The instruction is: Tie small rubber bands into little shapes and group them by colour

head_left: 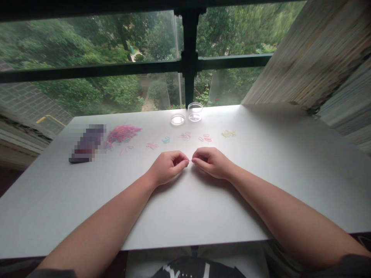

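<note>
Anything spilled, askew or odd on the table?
Only the pixelated object at left stands out: coarse blocks hide what it is. The jar stands upright. The pink pile is loose; whether spilled, I can't tell.

Beyond your white bench (162, 220) you face a dark-framed window (189, 42) with green trees (66, 42) behind it. At your right hangs a striped curtain (304, 58); at the bench's left lies a pixelated, purplish object (89, 143), and outside you see grey brickwork (20, 90) and a yellow rail (50, 116).
</note>
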{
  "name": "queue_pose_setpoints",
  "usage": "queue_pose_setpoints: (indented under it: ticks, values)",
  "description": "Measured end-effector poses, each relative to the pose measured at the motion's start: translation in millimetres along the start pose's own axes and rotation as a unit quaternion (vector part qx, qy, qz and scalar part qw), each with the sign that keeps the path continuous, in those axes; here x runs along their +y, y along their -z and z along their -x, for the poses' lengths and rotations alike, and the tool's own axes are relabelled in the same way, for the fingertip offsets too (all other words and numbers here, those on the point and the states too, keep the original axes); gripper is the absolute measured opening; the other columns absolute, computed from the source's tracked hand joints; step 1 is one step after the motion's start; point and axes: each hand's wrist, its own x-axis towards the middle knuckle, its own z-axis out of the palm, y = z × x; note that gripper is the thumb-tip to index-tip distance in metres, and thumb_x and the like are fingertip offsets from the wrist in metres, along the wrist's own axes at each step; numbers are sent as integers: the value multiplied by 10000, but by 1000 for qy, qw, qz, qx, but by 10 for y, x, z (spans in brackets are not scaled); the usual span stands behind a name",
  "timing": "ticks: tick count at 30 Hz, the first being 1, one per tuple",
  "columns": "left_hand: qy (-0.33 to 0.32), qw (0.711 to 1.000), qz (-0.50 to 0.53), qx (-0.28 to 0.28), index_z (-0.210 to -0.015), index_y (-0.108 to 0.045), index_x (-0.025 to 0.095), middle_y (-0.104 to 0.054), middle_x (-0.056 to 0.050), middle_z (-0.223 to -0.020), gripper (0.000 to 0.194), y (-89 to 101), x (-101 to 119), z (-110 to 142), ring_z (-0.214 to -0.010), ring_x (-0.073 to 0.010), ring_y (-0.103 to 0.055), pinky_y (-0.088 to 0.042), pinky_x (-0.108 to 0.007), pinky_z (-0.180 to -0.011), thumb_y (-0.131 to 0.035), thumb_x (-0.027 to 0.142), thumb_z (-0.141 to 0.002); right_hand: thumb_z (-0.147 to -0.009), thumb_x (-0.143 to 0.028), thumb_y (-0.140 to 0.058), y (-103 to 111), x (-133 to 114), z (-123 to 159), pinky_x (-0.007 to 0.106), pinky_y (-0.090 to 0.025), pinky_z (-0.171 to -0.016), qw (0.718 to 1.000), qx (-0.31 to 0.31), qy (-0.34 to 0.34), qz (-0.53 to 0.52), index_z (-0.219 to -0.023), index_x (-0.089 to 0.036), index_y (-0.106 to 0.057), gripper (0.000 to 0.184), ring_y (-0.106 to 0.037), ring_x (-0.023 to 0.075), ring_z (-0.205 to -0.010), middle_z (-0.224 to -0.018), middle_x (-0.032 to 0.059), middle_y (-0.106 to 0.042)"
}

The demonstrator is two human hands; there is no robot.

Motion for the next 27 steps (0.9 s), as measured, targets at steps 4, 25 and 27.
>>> queue_pose_setpoints:
  ticks: [4, 25, 27]
  values:
    - [2, 1000, 0, -3, -817, -646, 160, -652, -8, -724, 214, 4, 9, -1, -595, -100, -502, -394, -212, -576, -517, 330, -820, -805, -210, -526, 0, 6, -1, 203, -331, -505, 1000, 0, 3, 3, -739, -155, -605, 117, -426, 85, -521, -581, -21, -525]
    - [-10, 1000, -13, -12, -750, -614, 150, -574, 3, -636, 226, -7, 22, 2, -561, -95, -452, -363, -214, -540, -497, 334, -810, -778, -191, -551, -10, -11, 3, 193, -338, -500, 1000, -26, 11, -3, -755, -158, -610, 72, -428, 78, -515, -590, -23, -538]
    - [-11, 1000, -11, -13, -752, -614, 152, -575, 7, -638, 215, -6, 18, 2, -562, -93, -454, -364, -210, -540, -504, 328, -809, -780, -171, -539, -7, -9, 2, 196, -340, -509, 1000, -20, 20, 1, -751, -159, -609, 76, -428, 78, -522, -597, -21, -542]
